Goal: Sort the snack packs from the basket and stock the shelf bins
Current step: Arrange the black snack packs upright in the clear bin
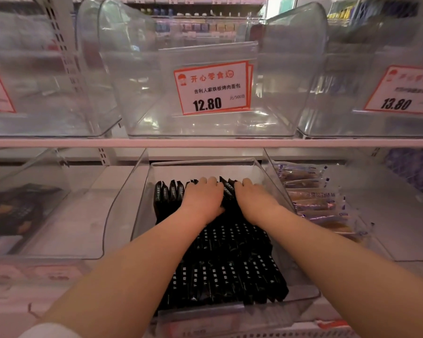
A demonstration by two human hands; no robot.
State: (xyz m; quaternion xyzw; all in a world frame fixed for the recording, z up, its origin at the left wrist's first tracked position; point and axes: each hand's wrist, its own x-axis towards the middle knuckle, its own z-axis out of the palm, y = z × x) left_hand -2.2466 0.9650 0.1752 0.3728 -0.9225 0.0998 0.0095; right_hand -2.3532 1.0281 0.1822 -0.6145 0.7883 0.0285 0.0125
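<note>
A clear plastic shelf bin [142,206] on the lower shelf holds several black snack packs [230,264] with white lettering, laid in rows. Both my hands reach deep into it. My left hand [202,198] lies on a standing row of black packs [171,191] at the back, fingers curled over their top edges. My right hand [253,196] does the same just to the right, fingertips hooked over the packs' far ends. The basket is out of view.
Above, an empty clear bin [205,125] carries a 12.80 price card [213,87]. Neighbouring upper bins stand left and right, the right one with a 13.80 card [401,91]. The lower right bin holds clear-wrapped bread sticks [310,198]; the lower left bin [66,191] holds dark packs.
</note>
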